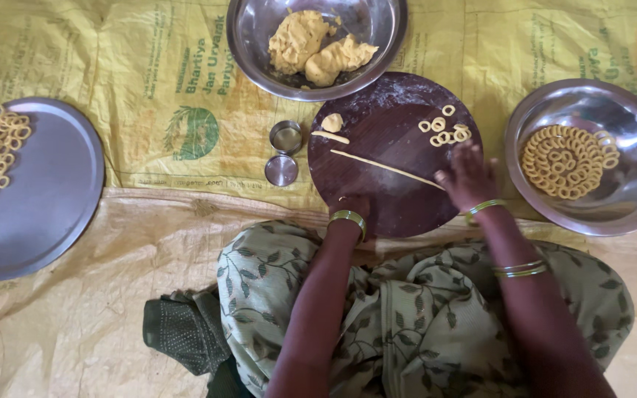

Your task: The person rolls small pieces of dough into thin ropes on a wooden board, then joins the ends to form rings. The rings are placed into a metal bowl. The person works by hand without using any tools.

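Resting on the round board (396, 199), the right hand (468, 179) lies flat, fingers spread, at the dough rope's (386, 169) four o'clock end. The left hand (353, 207) curls over the board's six o'clock edge, holding nothing visible.

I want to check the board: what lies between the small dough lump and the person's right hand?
In the head view, a thin dough rope runs across the round board from below the lump to the right hand.

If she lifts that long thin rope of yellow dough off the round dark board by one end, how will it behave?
The long thin rope of yellow dough would probably droop, since it looks soft like the lumps in the steel bowl. Being so slender, it may stretch or tear. The round dark wooden board looks dusted, so it likely won't stick. Her right hand touches one end.
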